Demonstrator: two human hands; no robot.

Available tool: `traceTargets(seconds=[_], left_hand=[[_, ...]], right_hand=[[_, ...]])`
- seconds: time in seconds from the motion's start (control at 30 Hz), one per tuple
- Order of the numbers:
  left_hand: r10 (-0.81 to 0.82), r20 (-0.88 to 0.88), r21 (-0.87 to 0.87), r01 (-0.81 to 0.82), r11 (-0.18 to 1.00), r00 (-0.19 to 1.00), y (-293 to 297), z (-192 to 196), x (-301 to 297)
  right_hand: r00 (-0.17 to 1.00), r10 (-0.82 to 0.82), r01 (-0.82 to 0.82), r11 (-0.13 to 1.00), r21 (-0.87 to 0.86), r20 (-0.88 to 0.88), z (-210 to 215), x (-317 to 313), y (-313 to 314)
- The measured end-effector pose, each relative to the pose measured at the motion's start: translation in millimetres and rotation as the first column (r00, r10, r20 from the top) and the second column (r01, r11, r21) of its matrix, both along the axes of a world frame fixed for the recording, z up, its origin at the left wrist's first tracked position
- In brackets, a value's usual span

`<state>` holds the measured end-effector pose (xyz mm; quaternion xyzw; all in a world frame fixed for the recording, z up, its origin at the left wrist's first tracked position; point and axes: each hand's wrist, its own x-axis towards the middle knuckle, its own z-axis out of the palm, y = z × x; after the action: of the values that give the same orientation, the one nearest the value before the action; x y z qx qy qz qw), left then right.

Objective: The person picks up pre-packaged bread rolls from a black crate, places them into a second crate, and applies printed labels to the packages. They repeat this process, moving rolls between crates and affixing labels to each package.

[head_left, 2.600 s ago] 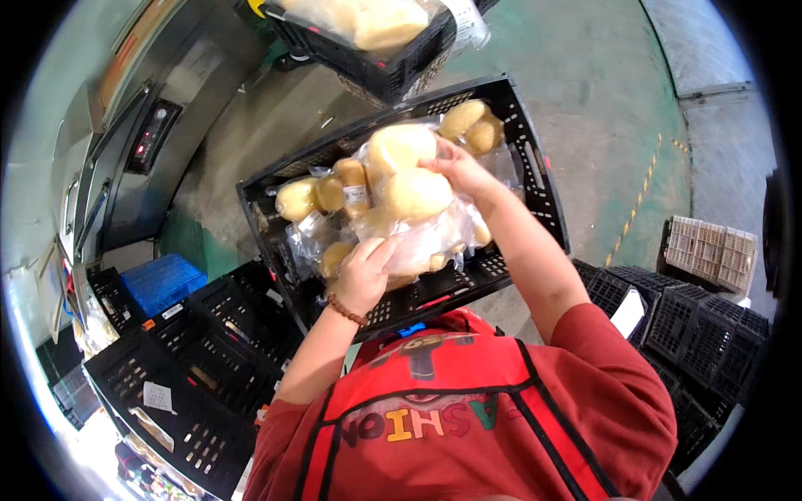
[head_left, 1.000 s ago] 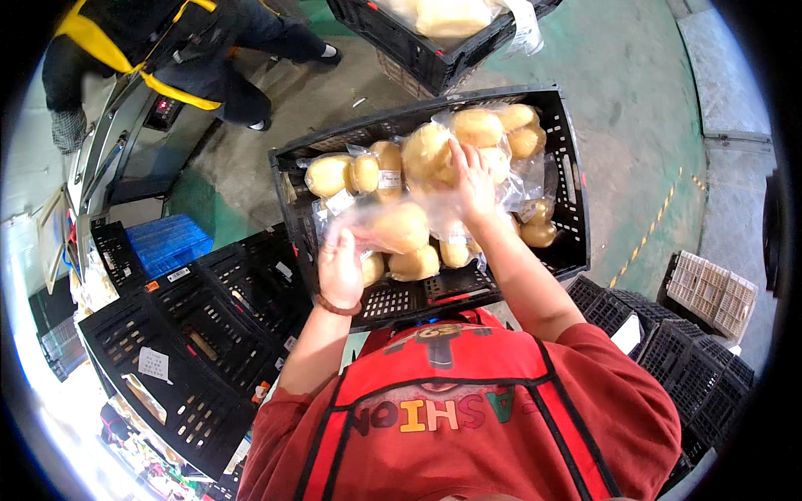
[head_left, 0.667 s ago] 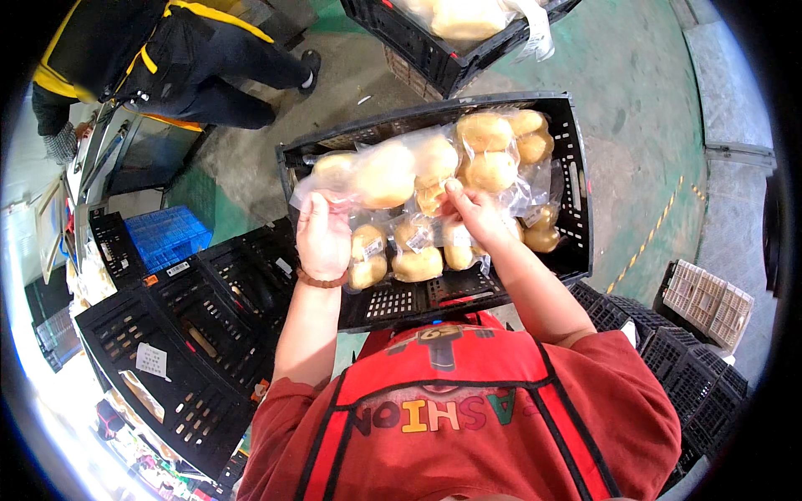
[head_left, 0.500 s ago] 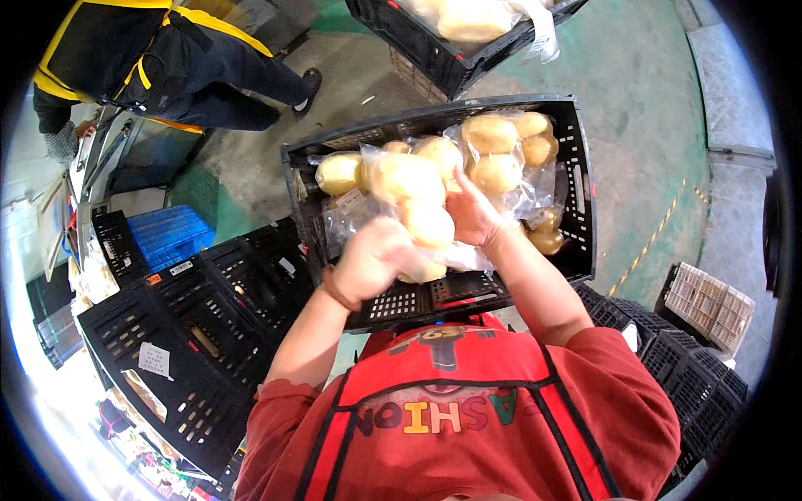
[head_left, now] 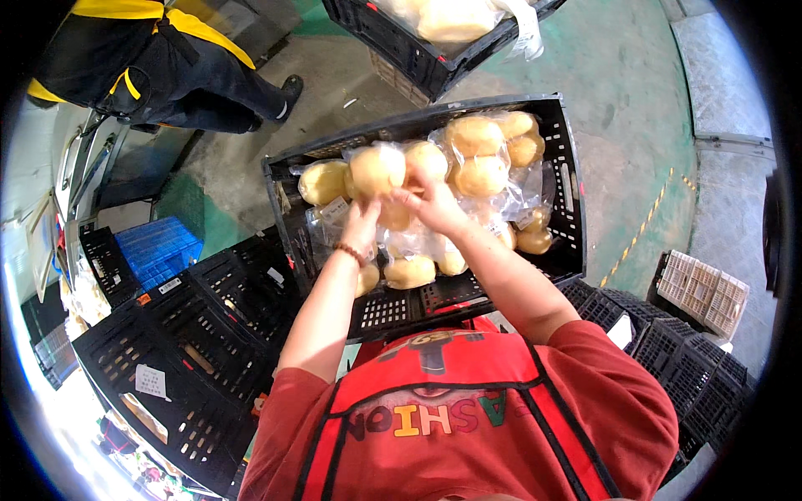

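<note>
A black slatted crate sits in front of me, holding clear plastic bags of yellow-brown potatoes. Both my hands are over its middle. My left hand and my right hand together grip one clear bag of potatoes, lifted slightly above the others. More bagged potatoes lie under my wrists near the crate's near wall.
Empty black crates are stacked to my left, with a blue crate beyond. Another black crate of bagged potatoes stands farther ahead. A person in black and yellow stands at upper left. More crates lie on the right.
My hands have come together over the crate's middle and taken hold of one bag of potatoes. The person at upper left has stepped closer into view.
</note>
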<state>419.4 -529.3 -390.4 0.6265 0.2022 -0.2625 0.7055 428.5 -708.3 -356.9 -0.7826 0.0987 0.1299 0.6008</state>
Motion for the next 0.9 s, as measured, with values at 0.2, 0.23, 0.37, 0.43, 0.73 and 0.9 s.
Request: traceTargets(seconds=[0.2, 0.23, 0.37, 0.43, 0.73, 0.9], left_hand=[[-0.296, 0.438, 0.727, -0.141, 0.672, 0.849, -25, 19, 33], [-0.309, 0.434, 0.693, -0.095, 0.714, 0.846, -23, 15, 34], [-0.35, 0.357, 0.601, 0.074, 0.796, 0.866, -12, 10, 34], [-0.395, 0.307, 0.613, 0.137, 0.778, 0.866, -6, 12, 29], [-0.338, 0.128, 0.685, 0.164, 0.71, 0.932, -8, 18, 13], [-0.474, 0.012, 0.744, 0.308, 0.592, 0.881, 0, 41, -18]], right_hand=[[0.966, 0.211, -0.069, 0.767, -0.638, 0.148, -16, 20, -46], [0.951, 0.286, -0.131, 0.714, -0.687, 0.116, -14, 22, -45], [0.836, 0.517, -0.409, 0.363, -0.837, -0.184, 12, 45, -41], [0.791, 0.604, -0.382, 0.362, -0.85, -0.098, 2, 54, -47], [0.728, 0.629, -0.445, 0.129, -0.886, -0.274, 49, 77, -37], [0.766, 0.641, -0.232, 0.209, -0.95, -0.046, 31, 65, -36]])
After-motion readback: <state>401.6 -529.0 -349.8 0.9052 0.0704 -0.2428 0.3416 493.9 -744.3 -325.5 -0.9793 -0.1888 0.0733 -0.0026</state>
